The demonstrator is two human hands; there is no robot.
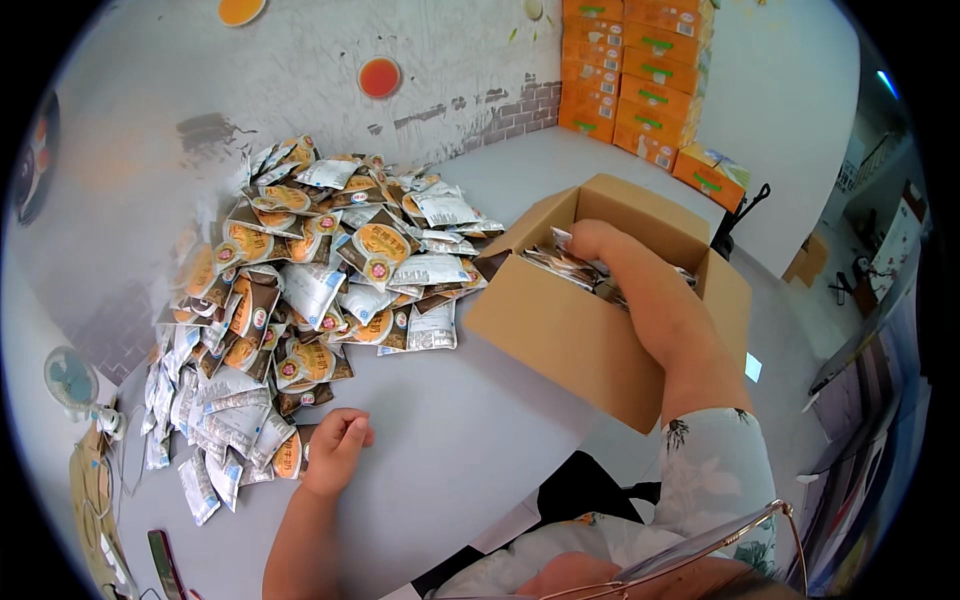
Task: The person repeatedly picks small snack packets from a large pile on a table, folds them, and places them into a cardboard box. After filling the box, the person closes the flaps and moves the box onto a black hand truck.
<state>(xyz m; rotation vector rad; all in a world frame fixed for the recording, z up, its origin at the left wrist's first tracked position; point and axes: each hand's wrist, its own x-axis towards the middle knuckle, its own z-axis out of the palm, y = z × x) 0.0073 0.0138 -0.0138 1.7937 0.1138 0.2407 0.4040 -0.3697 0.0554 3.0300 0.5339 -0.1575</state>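
My right hand (592, 241) reaches down into an open cardboard box (560, 325) at the right of the table. Its fingers are bent around the pale edge of a foil packet (562, 238), and the fingertips are partly hidden. Around it inside the box lie more packets, mostly covered by the box wall and my forearm. My left hand (337, 452) rests near the table's front with its fingers curled in and the thumb over them; nothing shows in it. Close beside it lies a brown and orange packet (290, 456), at the lower edge of a large heap of packets (320, 270).
Orange cartons (655, 90) are stacked at the back right against the wall, with one lower carton (712, 172) beside them. A small fan (70, 378) and cables stand at the far left. A phone (164, 562) lies at the lower left on the grey table (430, 430).
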